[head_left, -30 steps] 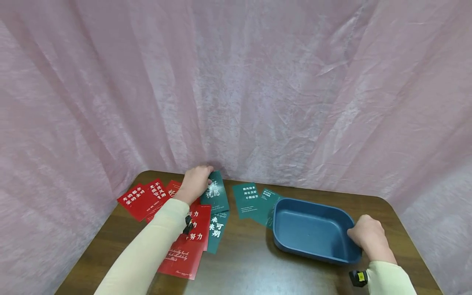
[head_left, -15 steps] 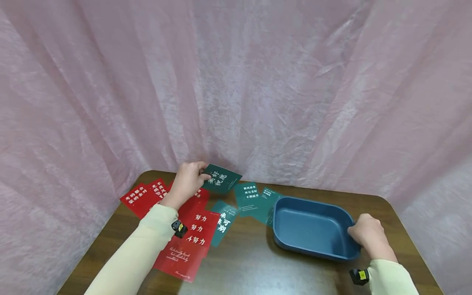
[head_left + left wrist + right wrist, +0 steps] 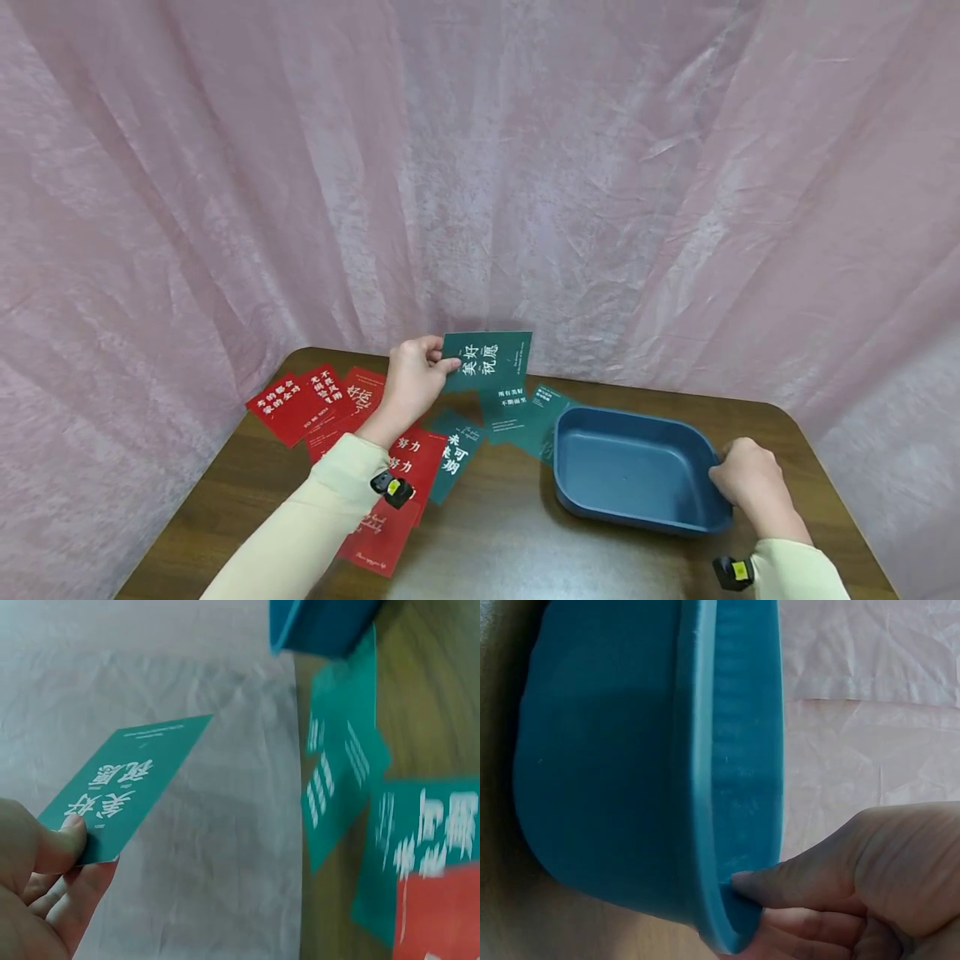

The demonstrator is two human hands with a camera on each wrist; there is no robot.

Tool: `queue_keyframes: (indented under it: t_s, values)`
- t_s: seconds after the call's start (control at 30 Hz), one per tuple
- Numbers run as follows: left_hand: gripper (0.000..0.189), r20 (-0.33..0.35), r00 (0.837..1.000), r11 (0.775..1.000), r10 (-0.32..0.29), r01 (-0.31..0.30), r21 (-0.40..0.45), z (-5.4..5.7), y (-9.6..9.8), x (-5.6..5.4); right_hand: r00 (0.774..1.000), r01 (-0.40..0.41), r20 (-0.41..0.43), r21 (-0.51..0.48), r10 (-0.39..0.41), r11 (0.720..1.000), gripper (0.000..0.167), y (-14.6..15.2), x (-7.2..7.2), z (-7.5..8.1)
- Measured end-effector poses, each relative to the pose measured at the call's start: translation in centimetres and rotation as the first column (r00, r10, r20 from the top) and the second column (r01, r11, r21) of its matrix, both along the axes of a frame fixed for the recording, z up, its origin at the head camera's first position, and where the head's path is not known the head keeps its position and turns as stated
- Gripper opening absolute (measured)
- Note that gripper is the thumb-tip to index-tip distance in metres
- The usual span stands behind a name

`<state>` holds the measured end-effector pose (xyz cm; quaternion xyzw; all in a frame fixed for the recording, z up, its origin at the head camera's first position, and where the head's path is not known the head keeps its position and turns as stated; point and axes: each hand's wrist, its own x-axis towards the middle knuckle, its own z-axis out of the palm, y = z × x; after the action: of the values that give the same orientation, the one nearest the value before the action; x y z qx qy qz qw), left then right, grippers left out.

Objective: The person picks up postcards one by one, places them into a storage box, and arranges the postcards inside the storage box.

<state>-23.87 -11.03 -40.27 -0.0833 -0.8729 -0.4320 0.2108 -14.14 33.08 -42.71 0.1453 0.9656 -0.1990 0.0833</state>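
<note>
Between thumb and fingers my left hand (image 3: 414, 379) pinches a green card (image 3: 498, 354) with white characters by its left edge, raised above the back of the table. The left wrist view shows the thumb lying on the printed face of this green card (image 3: 131, 784). My right hand (image 3: 753, 483) grips the right end of a blue rectangular basin (image 3: 637, 467). In the right wrist view the thumb is inside the rim of the basin (image 3: 697, 750) and the fingers are outside. No object shows inside the basin.
Several red cards (image 3: 288, 408) overlap on the left of the wooden table (image 3: 487, 533), partly behind my left arm. One green card (image 3: 457, 458) lies beside them; two more green cards (image 3: 513, 417) lie left of the basin. A pink curtain (image 3: 480, 167) hangs behind.
My left hand has lifted the green card off the pile, turned it sideways and carried it to the right. The right hand keeps its hold on the basin, which has hardly moved.
</note>
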Motion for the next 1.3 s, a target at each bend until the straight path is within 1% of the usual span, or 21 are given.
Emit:
queue_keyframes:
  t_s: [0.03, 0.13, 0.23, 0.3, 0.4, 0.47, 0.6, 0.7, 0.8, 0.87, 0.97, 1.07, 1.13, 1.23, 1.3]
  values:
    - [0.030, 0.001, 1.000, 1.000, 0.001, -0.001, 0.028, 0.0, 0.4, 0.2, 1.000, -0.001, -0.001, -0.003, 0.001, 1.000, 0.013, 0.0, -0.1, 0.0]
    - [0.030, 0.000, 1.000, 0.993, 0.000, 0.000, 0.116, -0.1, 1.8, 0.7, 1.000, -0.006, -0.002, -0.014, 0.006, 1.000, 0.022, 0.1, -0.4, -0.1]
    - [0.030, 0.008, 1.000, 0.986, -0.004, 0.002, 0.168, -0.3, 3.2, 1.1, 1.000, 0.001, 0.003, -0.020, -0.001, 1.000, 0.016, 0.1, -0.3, -0.3]
    - [0.029, 0.019, 1.000, 0.984, -0.011, 0.008, 0.181, -0.6, 4.1, 1.2, 1.000, 0.004, 0.002, -0.017, -0.004, 1.000, 0.014, 0.0, -0.2, -0.4]
    - [0.029, 0.038, 0.999, 0.984, -0.029, 0.022, 0.177, -1.1, 5.6, 1.4, 1.000, 0.007, -0.003, -0.017, -0.007, 1.000, 0.024, -0.1, 0.0, -0.6]
    - [0.028, 0.057, 0.997, 0.984, -0.052, 0.042, 0.174, -1.4, 6.6, 1.5, 1.000, 0.000, -0.011, -0.013, -0.001, 1.000, 0.029, -0.2, 0.1, -0.7]
    - [0.026, 0.088, 0.992, 0.981, -0.092, 0.075, 0.178, -1.9, 8.7, 1.9, 1.000, -0.021, -0.012, -0.007, 0.021, 1.000, 0.030, -0.4, 0.0, -0.8]
    - [0.024, 0.107, 0.986, 0.974, -0.125, 0.101, 0.202, -2.4, 10.4, 2.3, 1.000, -0.020, 0.004, -0.001, 0.020, 1.000, 0.030, -0.4, -0.1, -0.8]
    - [0.022, 0.145, 0.978, 0.970, -0.151, 0.119, 0.214, -2.9, 12.2, 2.9, 1.000, -0.018, 0.007, 0.008, 0.018, 1.000, 0.031, -0.3, -0.1, -0.8]
    - [0.022, 0.173, 0.972, 0.970, -0.161, 0.123, 0.208, -3.4, 13.2, 3.2, 1.000, -0.019, 0.007, 0.012, 0.019, 1.000, 0.031, -0.2, 0.0, -0.8]
    - [0.022, 0.199, 0.962, 0.971, -0.184, 0.147, 0.189, -4.0, 14.7, 3.8, 1.000, -0.021, 0.012, 0.020, 0.021, 1.000, 0.031, 0.0, 0.0, -0.8]
    - [0.022, 0.215, 0.953, 0.971, -0.213, 0.181, 0.156, -4.6, 16.0, 4.3, 1.000, -0.027, 0.014, 0.023, 0.026, 0.999, 0.031, 0.1, 0.1, -0.7]
    - [0.022, 0.228, 0.949, 0.973, -0.218, 0.195, 0.121, -5.1, 16.8, 4.6, 0.999, -0.025, 0.021, 0.027, 0.024, 0.999, 0.030, 0.1, 0.1, -0.7]
    - [0.020, 0.231, 0.948, 0.976, -0.219, 0.212, 0.052, -5.7, 17.9, 5.1, 0.999, -0.026, 0.027, 0.027, 0.025, 0.999, 0.030, 0.2, 0.1, -0.5]
    - [0.015, 0.218, 0.952, 0.975, -0.217, 0.223, -0.004, -6.0, 18.5, 5.5, 0.999, -0.021, 0.039, 0.023, 0.020, 1.000, 0.029, 0.2, 0.1, -0.4]
